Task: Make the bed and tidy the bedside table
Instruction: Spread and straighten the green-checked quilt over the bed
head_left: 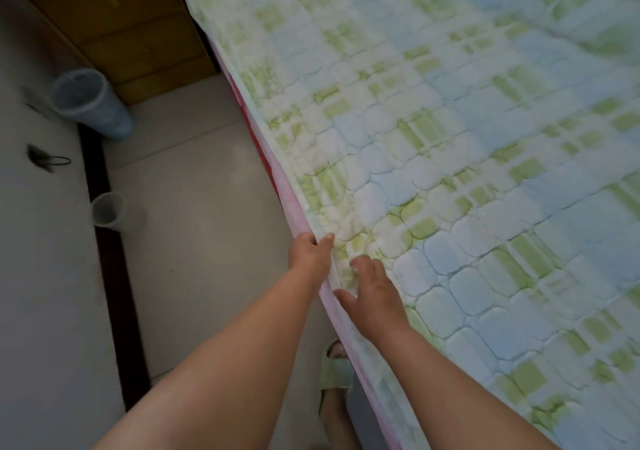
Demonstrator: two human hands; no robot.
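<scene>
A green-and-blue checked quilted blanket [433, 159] lay over the bed, right of the tiled floor [194, 207]. A blue plastic bin [90, 103] stood beside the brown wooden bedside cabinet [121, 24]. A clear plastic cup [111, 211] stood nearer.

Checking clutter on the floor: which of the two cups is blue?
The larger cup, farther away beside the wooden cabinet, is blue; the smaller cup nearer the person is clear grey.

Two hands [310, 254] [375, 294], one quilt [450, 138], two cups [91, 103] [112, 210].
</scene>
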